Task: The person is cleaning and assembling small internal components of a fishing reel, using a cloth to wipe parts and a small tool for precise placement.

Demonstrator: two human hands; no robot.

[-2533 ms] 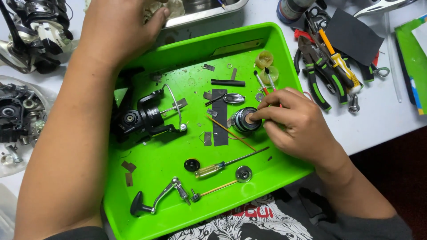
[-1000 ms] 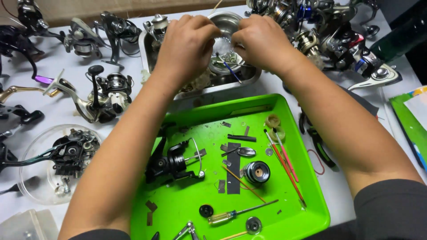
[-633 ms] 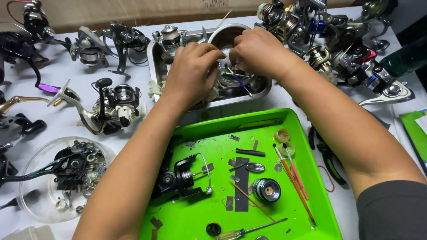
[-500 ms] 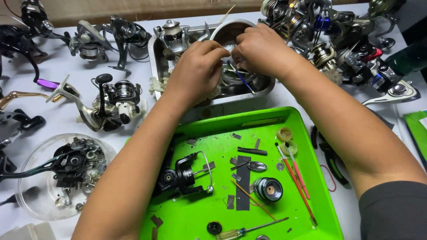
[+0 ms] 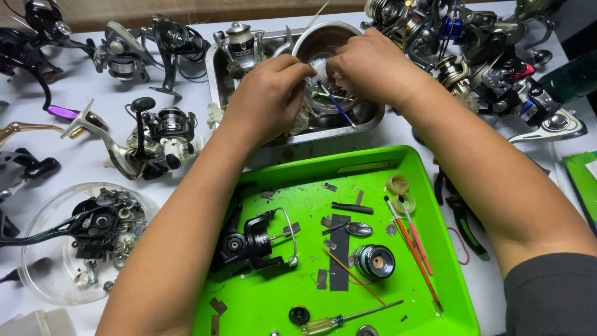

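My hands have left the bright green plastic tray (image 5: 435,186) at the bottom of the frame and now meet at top centre, over the round steel bowl (image 5: 311,46) in the rectangular metal pan (image 5: 367,115). My left hand (image 5: 270,93) and right hand (image 5: 367,65) pinch something small; I cannot tell what. The black reel body (image 5: 249,242) and dark spool (image 5: 375,260) stay behind in the tray, so the work has shifted to the bowl.

No labels, signs or screens show here. The nearest to a package is a pale translucent box (image 5: 34,323) at the counter's bottom-left corner (only its top edge is in view), possibly a plastic container. A green flat thing (image 5: 583,183) lies at the right edge, cut off; whether it is packaging cannot be told.
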